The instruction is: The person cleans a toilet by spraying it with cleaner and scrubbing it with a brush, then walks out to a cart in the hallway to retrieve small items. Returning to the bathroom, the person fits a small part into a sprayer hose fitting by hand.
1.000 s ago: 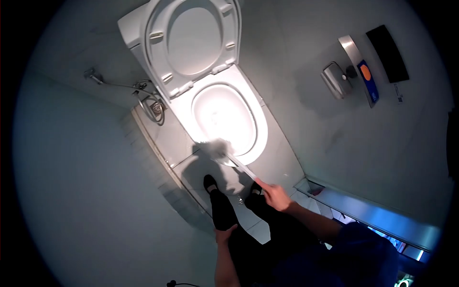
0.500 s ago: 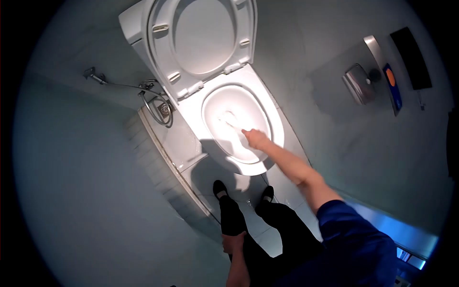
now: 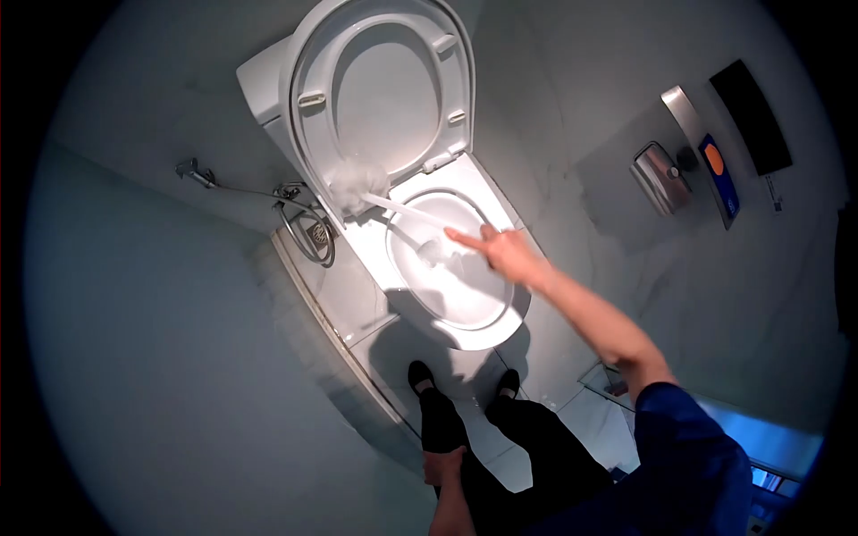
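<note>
My right hand (image 3: 514,255) is closed around the white handle of a toilet brush (image 3: 357,186), with the index finger stretched along it. The brush's fluffy white head is raised above the bowl's left rear edge, in front of the upright seat, and is blurred. Below it lies the white toilet bowl (image 3: 399,290), brightly lit inside, with the brush's shadow in it. The toilet seat and lid (image 3: 389,89) stand raised. My left hand (image 3: 444,464) rests on my left leg near the knee, holding no object, thumb apart from the fingers.
A hand shower (image 3: 197,172) with a metal hose hangs left of the toilet, over a floor drain (image 3: 317,234). A raised ledge (image 3: 308,290) runs along the left. On the right wall are a metal paper holder (image 3: 660,177) and a blue-and-orange label (image 3: 718,174).
My right hand has lifted the toilet brush up out of the bowl, and its head now points to the upper left. The view has shifted slightly. My left hand stays on my leg.
</note>
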A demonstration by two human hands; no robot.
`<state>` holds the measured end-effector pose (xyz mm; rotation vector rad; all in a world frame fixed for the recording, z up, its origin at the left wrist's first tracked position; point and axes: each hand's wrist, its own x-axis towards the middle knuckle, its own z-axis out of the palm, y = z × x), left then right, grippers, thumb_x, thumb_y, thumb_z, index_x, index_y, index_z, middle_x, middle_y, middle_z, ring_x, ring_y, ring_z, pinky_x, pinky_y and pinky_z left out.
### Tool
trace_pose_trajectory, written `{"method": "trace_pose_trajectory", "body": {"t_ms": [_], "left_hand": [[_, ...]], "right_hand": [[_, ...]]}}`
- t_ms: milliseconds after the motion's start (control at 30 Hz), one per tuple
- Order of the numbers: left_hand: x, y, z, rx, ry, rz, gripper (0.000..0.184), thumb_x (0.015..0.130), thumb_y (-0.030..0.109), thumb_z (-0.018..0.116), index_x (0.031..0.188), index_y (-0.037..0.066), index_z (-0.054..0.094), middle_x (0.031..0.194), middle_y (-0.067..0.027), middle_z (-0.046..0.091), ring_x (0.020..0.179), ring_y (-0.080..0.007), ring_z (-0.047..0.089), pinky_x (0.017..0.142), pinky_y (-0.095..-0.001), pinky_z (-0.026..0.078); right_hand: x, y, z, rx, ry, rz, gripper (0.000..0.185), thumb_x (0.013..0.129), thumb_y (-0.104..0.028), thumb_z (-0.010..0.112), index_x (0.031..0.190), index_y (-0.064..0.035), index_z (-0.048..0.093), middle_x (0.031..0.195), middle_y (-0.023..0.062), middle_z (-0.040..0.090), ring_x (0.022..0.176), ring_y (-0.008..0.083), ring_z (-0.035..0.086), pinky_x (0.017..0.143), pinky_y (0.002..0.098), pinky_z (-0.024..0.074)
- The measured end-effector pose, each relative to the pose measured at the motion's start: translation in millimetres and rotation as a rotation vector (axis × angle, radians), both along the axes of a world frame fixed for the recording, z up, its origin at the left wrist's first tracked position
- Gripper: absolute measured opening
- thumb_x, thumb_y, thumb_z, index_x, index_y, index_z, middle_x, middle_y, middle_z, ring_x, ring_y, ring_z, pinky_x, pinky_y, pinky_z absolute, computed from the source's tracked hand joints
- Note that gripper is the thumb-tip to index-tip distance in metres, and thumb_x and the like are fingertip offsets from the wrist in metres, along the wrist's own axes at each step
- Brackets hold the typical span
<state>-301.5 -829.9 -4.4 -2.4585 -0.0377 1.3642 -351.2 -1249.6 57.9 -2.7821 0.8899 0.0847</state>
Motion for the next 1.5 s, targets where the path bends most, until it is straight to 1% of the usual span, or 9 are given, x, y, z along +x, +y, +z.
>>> {"method": "trace_pose_trajectory", "body": {"t_ms": [200, 400, 567, 700, 800, 933, 1067, 1267, 1500], "left_hand": [[-2.5, 4.8, -3.9, 0.015, -0.018, 0.029, 0.09, 0.045, 0.051, 0.08, 0.116, 0.007, 0.047, 0.11, -0.0145, 0.061, 0.101, -0.0317, 0.058, 0.087, -0.0459, 0.045], [0.2, 5.1, -5.3, 0.033, 0.02, 0.03, 0.091, 0.046, 0.051, 0.08, 0.118, 0.006, 0.046, 0.109, -0.0141, 0.061, 0.101, -0.0324, 0.058, 0.086, -0.0464, 0.045], [4.6, 0.1, 2.4, 0.033, 0.038, 0.009, 0.092, 0.048, 0.052, 0.079, 0.12, 0.006, 0.045, 0.114, -0.0152, 0.058, 0.103, -0.0331, 0.057, 0.09, -0.0479, 0.042], [2.5, 1.7, -1.2, 0.077, 0.054, 0.042, 0.095, 0.048, 0.053, 0.079, 0.122, 0.006, 0.044, 0.116, -0.0141, 0.058, 0.107, -0.0314, 0.055, 0.093, -0.0491, 0.04], [-2.5, 16.8, -9.0, 0.026, 0.067, 0.031, 0.098, 0.047, 0.054, 0.079, 0.124, 0.005, 0.042, 0.117, -0.0157, 0.057, 0.107, -0.0321, 0.055, 0.093, -0.0485, 0.04], [-6.9, 12.3, -12.6, 0.047, 0.027, 0.042, 0.101, 0.046, 0.055, 0.079, 0.124, 0.005, 0.04, 0.115, -0.016, 0.058, 0.106, -0.0334, 0.056, 0.092, -0.0478, 0.041], [-5.3, 3.4, -2.8, 0.02, 0.013, 0.032, 0.1, 0.045, 0.055, 0.08, 0.123, 0.005, 0.042, 0.116, -0.0159, 0.058, 0.107, -0.0335, 0.056, 0.092, -0.0481, 0.041], [-6.0, 8.8, -3.0, 0.027, 0.014, 0.054, 0.098, 0.045, 0.054, 0.079, 0.123, 0.006, 0.044, 0.12, -0.015, 0.056, 0.11, -0.0313, 0.054, 0.094, -0.0485, 0.04], [-6.1, 4.7, -1.3, 0.029, 0.041, 0.054, 0.095, 0.047, 0.054, 0.078, 0.121, 0.004, 0.046, 0.118, -0.0158, 0.057, 0.109, -0.033, 0.055, 0.093, -0.0473, 0.041]], "right_hand": [[-66.5, -96.6, 40.2, -0.325, 0.359, -0.022, 0.079, 0.073, 0.0, 0.05, 0.14, -0.0349, 0.028, 0.072, 0.0124, 0.055, 0.055, 0.0263, 0.059, 0.05, 0.0369, 0.0506], [-88.4, -18.4, 15.3, 0.34, -0.021, -0.201, 0.068, 0.071, 0.001, 0.052, 0.135, -0.0196, 0.041, 0.076, 0.0196, 0.062, 0.066, 0.0357, 0.061, 0.065, 0.0417, 0.0505], [-26.0, 21.6, -126.4, 0.41, 0.37, -0.202, 0.046, 0.078, -0.007, 0.053, 0.123, -0.0137, 0.051, 0.085, 0.0192, 0.063, 0.079, 0.0351, 0.064, 0.071, 0.0442, 0.052], [38.6, 43.9, -196.7, 0.505, 0.191, -0.44, 0.042, 0.075, -0.005, 0.053, 0.117, -0.006, 0.05, 0.087, 0.0246, 0.062, 0.083, 0.0394, 0.062, 0.074, 0.0461, 0.0507], [4.4, 59.6, -167.3, 0.547, 0.047, -0.417, 0.047, 0.076, -0.005, 0.054, 0.123, -0.0044, 0.048, 0.09, 0.0252, 0.062, 0.086, 0.0408, 0.06, 0.076, 0.0442, 0.0493], [-48.2, 72.0, -7.7, 0.645, -0.19, -0.364, 0.055, 0.081, -0.004, 0.053, 0.134, -0.01, 0.041, 0.08, 0.0248, 0.059, 0.076, 0.039, 0.06, 0.067, 0.0425, 0.0463], [-8.7, 56.7, 91.4, 0.355, -0.5, -0.181, 0.058, 0.082, 0.0, 0.054, 0.136, -0.0143, 0.04, 0.07, 0.0192, 0.054, 0.062, 0.0348, 0.055, 0.06, 0.0392, 0.0459], [50.6, 13.7, 58.1, 0.121, -0.481, -0.171, 0.068, 0.079, 0.002, 0.054, 0.139, -0.0231, 0.035, 0.067, 0.0161, 0.049, 0.054, 0.034, 0.052, 0.054, 0.0422, 0.0458], [-21.5, 70.4, 9.8, 0.431, -0.195, -0.233, 0.06, 0.083, -0.002, 0.051, 0.138, -0.02, 0.036, 0.071, 0.0199, 0.056, 0.06, 0.0359, 0.056, 0.059, 0.0448, 0.0474]]}}
